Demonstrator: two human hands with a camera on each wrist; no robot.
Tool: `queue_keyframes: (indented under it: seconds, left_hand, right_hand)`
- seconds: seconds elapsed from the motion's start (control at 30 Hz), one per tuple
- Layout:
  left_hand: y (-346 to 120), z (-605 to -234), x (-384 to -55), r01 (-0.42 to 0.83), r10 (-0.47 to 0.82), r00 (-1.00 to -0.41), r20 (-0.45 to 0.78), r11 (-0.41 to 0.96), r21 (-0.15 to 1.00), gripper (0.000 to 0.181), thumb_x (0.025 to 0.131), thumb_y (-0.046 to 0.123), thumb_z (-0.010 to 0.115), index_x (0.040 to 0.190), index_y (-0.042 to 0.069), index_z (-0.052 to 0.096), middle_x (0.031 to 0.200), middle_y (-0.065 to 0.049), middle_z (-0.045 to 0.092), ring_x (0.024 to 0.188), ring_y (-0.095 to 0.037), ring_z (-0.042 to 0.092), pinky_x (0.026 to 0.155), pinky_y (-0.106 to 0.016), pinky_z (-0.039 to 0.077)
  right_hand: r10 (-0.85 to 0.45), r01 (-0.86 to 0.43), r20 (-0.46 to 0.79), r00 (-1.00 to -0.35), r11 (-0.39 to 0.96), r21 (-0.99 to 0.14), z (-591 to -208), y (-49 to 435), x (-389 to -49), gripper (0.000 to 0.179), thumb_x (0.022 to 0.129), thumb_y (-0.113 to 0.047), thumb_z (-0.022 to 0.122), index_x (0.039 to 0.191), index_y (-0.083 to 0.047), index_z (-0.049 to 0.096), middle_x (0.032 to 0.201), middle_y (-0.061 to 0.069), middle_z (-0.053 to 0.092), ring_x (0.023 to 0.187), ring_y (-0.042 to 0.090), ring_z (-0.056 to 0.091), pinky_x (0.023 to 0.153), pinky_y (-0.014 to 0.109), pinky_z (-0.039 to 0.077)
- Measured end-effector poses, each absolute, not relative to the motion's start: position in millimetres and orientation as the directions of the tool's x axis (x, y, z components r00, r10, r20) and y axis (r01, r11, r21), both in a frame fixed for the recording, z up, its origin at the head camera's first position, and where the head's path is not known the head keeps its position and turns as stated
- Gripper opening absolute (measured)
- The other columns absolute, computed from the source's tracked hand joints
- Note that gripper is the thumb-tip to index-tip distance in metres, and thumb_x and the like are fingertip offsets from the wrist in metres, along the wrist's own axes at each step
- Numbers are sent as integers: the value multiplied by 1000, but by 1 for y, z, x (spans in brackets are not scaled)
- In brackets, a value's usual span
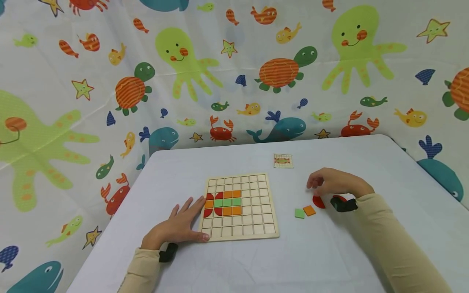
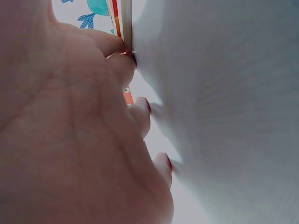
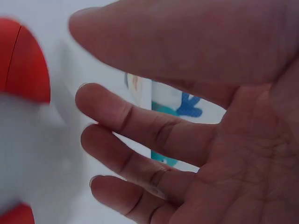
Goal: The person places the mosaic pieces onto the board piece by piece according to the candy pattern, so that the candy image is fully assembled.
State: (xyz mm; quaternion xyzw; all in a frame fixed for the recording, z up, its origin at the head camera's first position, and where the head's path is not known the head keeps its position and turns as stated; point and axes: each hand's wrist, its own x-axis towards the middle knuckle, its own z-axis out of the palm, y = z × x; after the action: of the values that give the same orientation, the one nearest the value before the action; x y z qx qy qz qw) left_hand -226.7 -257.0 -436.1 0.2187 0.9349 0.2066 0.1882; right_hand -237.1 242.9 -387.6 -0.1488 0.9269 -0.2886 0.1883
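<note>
The left hand lay with its fingers spread against the left edge of the wooden grid board, thumb at its lower-left corner, probably to keep it from sliding on the white table. The board sat left of the frame's middle, seemingly so that both hands could reach it; its 12 filled cells held 4 red tiles, 5 orange tiles and 3 green tiles. A small patterned card lay above and right of the board, perhaps put there to be seen without getting in the way. Right of the board, a loose green square, a loose orange square and a rounded red piece lay near the right hand, likely for easy picking. That hand hovered with fingers loosely bent and thumb apart from them, pinching nothing in the right wrist view. Another red piece was mostly covered by the hand and the dark wrist camera, so its outline could not be told. Red shapes were cut off at that view's left edge, and the left wrist view showed only the board's edge, at the top. The card's details were too small to read.
</note>
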Motion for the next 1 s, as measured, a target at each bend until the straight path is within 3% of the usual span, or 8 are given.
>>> queue_keyframes:
  seconds: [0.6, 1.0]
  left_hand:
    - [-256, -436, -228, 339, 495, -828, -263, 817, 467, 125, 80, 60, 87, 171, 7, 21, 177, -17, 18, 162, -46, 2, 124, -72, -5]
    - [-256, -435, -228, 346, 493, -832, -257, 821, 455, 124, 80, 58, 88, 171, 7, 22, 177, -15, 19, 162, -45, 4, 124, -71, -4]
  right_hand:
    - [-318, -86, -338, -886, 828, -554, -391, 276, -231, 17, 93, -8, 80, 108, -5, 73, 92, 5, 59, 92, 25, 56, 75, 35, 51]
    - [-268, -9, -368, -890, 818, -576, -396, 297, -220, 20, 90, -8, 81, 98, -6, 62, 87, 5, 54, 88, 24, 53, 72, 37, 46]
